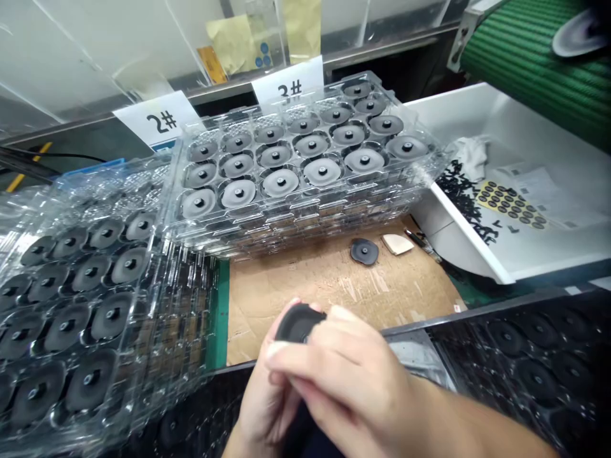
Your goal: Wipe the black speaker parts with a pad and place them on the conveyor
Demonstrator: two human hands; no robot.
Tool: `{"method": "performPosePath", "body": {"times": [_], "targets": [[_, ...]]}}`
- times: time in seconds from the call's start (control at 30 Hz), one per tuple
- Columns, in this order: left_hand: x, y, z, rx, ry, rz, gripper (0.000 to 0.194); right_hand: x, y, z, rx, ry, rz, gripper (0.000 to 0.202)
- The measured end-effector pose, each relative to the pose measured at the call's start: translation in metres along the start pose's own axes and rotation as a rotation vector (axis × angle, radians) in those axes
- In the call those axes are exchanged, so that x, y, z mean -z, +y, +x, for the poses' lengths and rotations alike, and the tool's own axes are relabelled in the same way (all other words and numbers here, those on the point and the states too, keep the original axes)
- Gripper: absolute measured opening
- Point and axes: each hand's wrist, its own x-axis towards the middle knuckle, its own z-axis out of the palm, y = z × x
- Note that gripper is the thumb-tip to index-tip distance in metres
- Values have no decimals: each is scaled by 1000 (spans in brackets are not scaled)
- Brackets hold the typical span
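Observation:
My left hand (262, 394) is wrapped round a dark rounded disc (294, 323), its fingers behind the part. My right hand (353, 362) is closed in a pinch over the disc's near side; what its fingertips hold, if anything, is hidden. Both hands are close together at the cardboard's front edge. Beyond them on the cardboard sheet (286, 286) lies another dark disc (364, 252) with a small central knob, beside a pale wedge-shaped pad (397, 244).
Stacked clear trays of discs stand behind (305, 197) and at left (143, 305). A white bin (477, 248) at right holds small black pieces (461, 191) and a yellow sticker sheet (513, 203). A green ribbed belt (529, 63) carries a disc at upper right.

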Motion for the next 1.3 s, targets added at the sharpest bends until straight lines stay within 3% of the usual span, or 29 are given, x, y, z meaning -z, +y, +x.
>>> {"method": "performPosePath", "body": {"times": [0.1, 0.17, 0.23, 0.33, 0.47, 0.57, 0.67, 0.77, 0.9, 1.0, 1.07, 1.17, 1.3], "targets": [[9, 3, -1, 11, -76, -81, 56, 15, 1, -13, -124, -133, 40, 24], [12, 3, -1, 11, -84, -88, 58, 22, 7, -22, -242, -79, 27, 26], [11, 3, -1, -2, -97, -107, 55, 21, 21, -29, -362, 69, 40, 25], [5, 3, -2, -9, -170, -182, 50, 3, 56, -37, -545, 266, 90, 22], [3, 5, -3, 5, -226, -262, 50, -39, 107, -51, -590, 155, 102, 23], [5, 7, -5, 1, -261, -295, 49, -59, 124, -63, -587, 163, 65, 26], [8, 7, -6, -28, -248, -257, 46, -58, 118, -67, -595, 183, 68, 28], [11, 4, -4, -240, -191, -1, 48, -47, 103, -62, -584, 142, 121, 25], [16, 1, 1, -660, -108, 697, 95, -36, 84, -56, -584, 140, 181, 22], [19, 4, 0, -724, -150, 998, 111, -29, 73, -56, -620, 176, 214, 20], [19, 6, -1, -697, -165, 1005, 113, -22, 65, -56, -640, 196, 241, 19], [19, 4, -3, -649, -110, 815, 113, -11, 50, -49, -659, 172, 424, 18], [15, -3, -5, -612, 9, 576, 106, -3, 34, -30, -654, -96, 720, 18]]}}
